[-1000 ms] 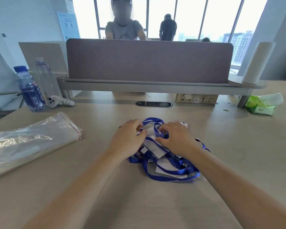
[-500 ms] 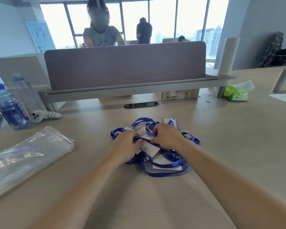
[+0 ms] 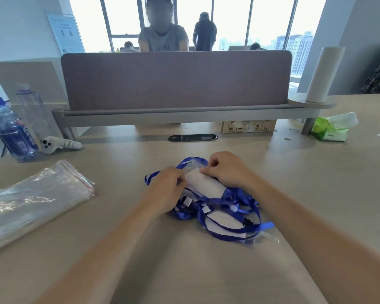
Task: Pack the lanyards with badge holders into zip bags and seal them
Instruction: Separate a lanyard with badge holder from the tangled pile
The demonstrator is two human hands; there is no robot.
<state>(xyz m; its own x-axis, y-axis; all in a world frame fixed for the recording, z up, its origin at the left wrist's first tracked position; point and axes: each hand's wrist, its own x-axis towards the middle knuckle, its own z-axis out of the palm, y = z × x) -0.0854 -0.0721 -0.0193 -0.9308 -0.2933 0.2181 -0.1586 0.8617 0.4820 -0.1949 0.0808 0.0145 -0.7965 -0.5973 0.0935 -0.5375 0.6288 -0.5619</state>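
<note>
The left hand (image 3: 167,187) and right hand (image 3: 226,170) now pinch one badge holder (image 3: 203,183), it seems, pulled up from the lanyards (image 3: 228,218) under them. It looks ready for a zip bag (image 3: 37,194).

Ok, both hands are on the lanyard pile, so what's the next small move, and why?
Probably lift the badge holder clear and draw its strap out of the tangle. The right hand pinches its top edge and the left hand seems to grip its left side, yet it lies among the knotted blue lanyards, and the zip bags sit untouched to the left.
</note>
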